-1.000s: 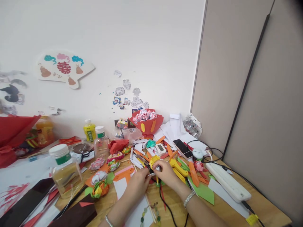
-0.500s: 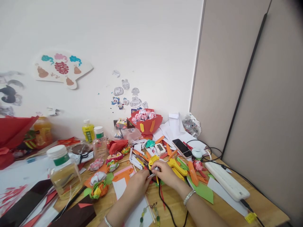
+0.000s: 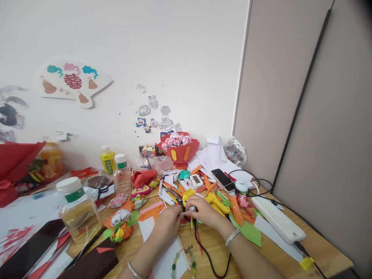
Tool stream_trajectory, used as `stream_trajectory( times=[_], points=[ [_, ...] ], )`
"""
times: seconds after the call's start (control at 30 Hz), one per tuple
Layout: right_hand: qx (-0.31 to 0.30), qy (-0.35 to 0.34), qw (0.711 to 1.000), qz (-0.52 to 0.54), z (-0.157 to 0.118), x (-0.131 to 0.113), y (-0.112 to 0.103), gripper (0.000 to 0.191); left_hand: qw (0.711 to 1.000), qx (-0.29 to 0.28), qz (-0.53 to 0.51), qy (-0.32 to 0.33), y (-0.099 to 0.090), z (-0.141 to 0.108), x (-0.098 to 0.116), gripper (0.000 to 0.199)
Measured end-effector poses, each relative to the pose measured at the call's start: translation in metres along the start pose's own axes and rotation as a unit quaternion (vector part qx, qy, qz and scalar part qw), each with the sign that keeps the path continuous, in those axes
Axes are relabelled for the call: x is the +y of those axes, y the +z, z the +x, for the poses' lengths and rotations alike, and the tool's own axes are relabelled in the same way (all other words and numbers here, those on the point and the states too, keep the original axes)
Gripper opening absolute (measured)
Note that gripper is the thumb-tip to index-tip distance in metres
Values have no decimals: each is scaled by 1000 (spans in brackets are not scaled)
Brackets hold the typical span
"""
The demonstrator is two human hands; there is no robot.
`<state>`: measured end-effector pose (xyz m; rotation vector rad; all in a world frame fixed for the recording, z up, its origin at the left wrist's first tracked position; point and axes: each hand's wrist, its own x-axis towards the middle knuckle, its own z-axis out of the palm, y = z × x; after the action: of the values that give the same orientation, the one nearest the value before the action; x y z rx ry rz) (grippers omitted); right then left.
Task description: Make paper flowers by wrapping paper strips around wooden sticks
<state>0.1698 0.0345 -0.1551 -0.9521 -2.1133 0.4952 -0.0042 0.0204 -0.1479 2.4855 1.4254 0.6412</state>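
My left hand [image 3: 169,223] and my right hand [image 3: 202,210] are close together over the middle of the cluttered desk. A small piece of white paper [image 3: 192,209] shows at my right hand's fingers, which are closed on it. My left hand's thumb and fingers are pinched at a thin pale strip [image 3: 183,213] between the two hands. Just behind them is a yellow folded paper piece [image 3: 188,193]. The yellow glue gun [image 3: 216,203] lies beyond my right hand. Under my left forearm are white paper sheets [image 3: 171,259].
A red bouquet [image 3: 182,154] stands against the wall. Jars [image 3: 76,217] and paper flowers [image 3: 122,231] are at the left. On the right lie a phone [image 3: 223,180], a white power strip [image 3: 277,221] and black cables. A green bead bracelet [image 3: 173,266] lies near the front.
Both hands stay close together, with the left fingers now slightly farther from the right ones and the pale strip showing between them. The camera view has shifted slightly.
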Motion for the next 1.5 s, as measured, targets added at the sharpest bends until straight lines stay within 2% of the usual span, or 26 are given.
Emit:
stream_trajectory(
  times=[0.2,0.37,0.53,0.63,0.73,0.8,0.93,1.03,1.13,1.2,1.37,1.5],
  points=[
    [2,-2,1000,14,0,1,-1,10,1000,-7,-9,-12,0,0,0,16],
    [12,-16,1000,17,0,4,2,4,1000,-8,-9,-12,2,1,-1,16],
    [14,-9,999,32,-1,0,0,22,1000,1,0,4,4,1,-2,18],
    [73,27,997,25,0,0,-6,22,1000,-5,16,-4,2,-1,1,13],
    [124,101,987,-19,2,7,-12,23,1000,-6,23,-4,-4,-3,7,17],
    [106,130,985,-44,2,11,-14,24,1000,-4,21,-10,-6,-4,10,21],
    [59,121,990,-44,1,11,-10,23,999,-2,-25,-34,-5,0,7,28],
    [55,117,991,-32,0,4,-6,16,996,47,-66,-28,-2,6,-5,31],
    [39,103,994,4,0,-1,-5,14,993,97,-54,-33,0,10,-16,32],
    [26,82,996,20,0,-2,-3,17,993,87,-71,-46,-1,12,-19,32],
    [-8,54,998,25,-3,-4,0,22,987,0,-146,-61,0,12,-19,23],
    [-20,55,998,7,-5,-8,0,25,985,0,-162,-68,2,12,-17,24]
  ],
)
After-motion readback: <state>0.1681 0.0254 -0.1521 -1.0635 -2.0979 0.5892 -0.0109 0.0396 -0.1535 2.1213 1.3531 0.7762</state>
